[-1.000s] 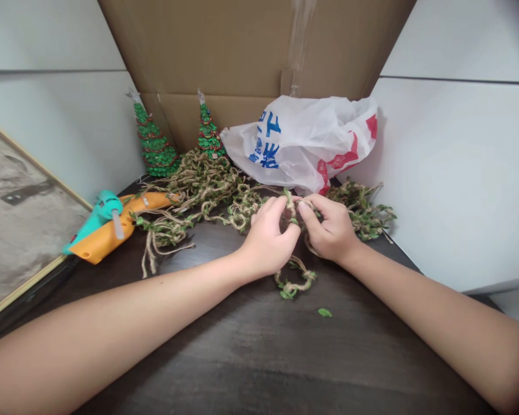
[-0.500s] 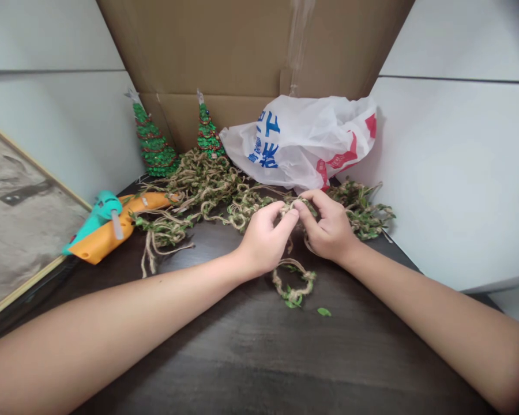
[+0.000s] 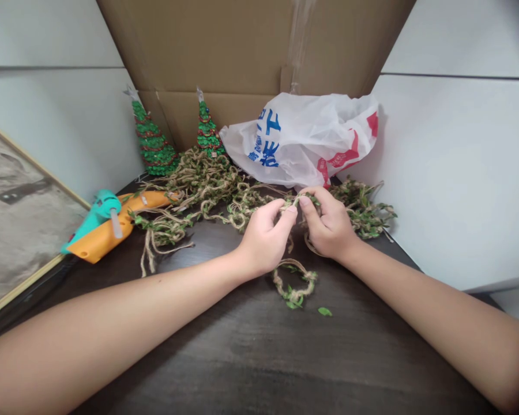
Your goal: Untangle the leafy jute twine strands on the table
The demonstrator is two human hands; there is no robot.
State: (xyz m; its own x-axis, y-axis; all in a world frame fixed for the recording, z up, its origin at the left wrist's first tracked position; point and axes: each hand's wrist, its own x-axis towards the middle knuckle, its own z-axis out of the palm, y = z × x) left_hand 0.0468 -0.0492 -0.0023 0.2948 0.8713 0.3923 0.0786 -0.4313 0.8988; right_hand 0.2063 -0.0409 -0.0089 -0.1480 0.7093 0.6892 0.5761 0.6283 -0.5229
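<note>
The leafy twine strand (image 3: 297, 199) is up between the two hands, above the middle of the dark worktop (image 3: 242, 357), well in from its left and right edges. The left hand (image 3: 266, 239) has thumb and forefinger closed on it; the right hand (image 3: 328, 227) pinches it just beside, its other fingers curled in, and twine hangs below that palm. The strand looks light, soft and limp, rough enough not to slip, so it should bend readily but hold little shape. The leaves look like the weak part, and a loose leaf (image 3: 324, 312) lies near the twine ring (image 3: 278, 282) on the worktop; bare cord or a knot seems the better place to grasp. Towards the worktop's back edge, a white plastic bag (image 3: 303, 138) slumps between the left twine heap (image 3: 203, 178) and the right twine heap (image 3: 367, 210), the latter beside the right edge. The bag is the only clear container, and whether it holds anything cannot be told.
</note>
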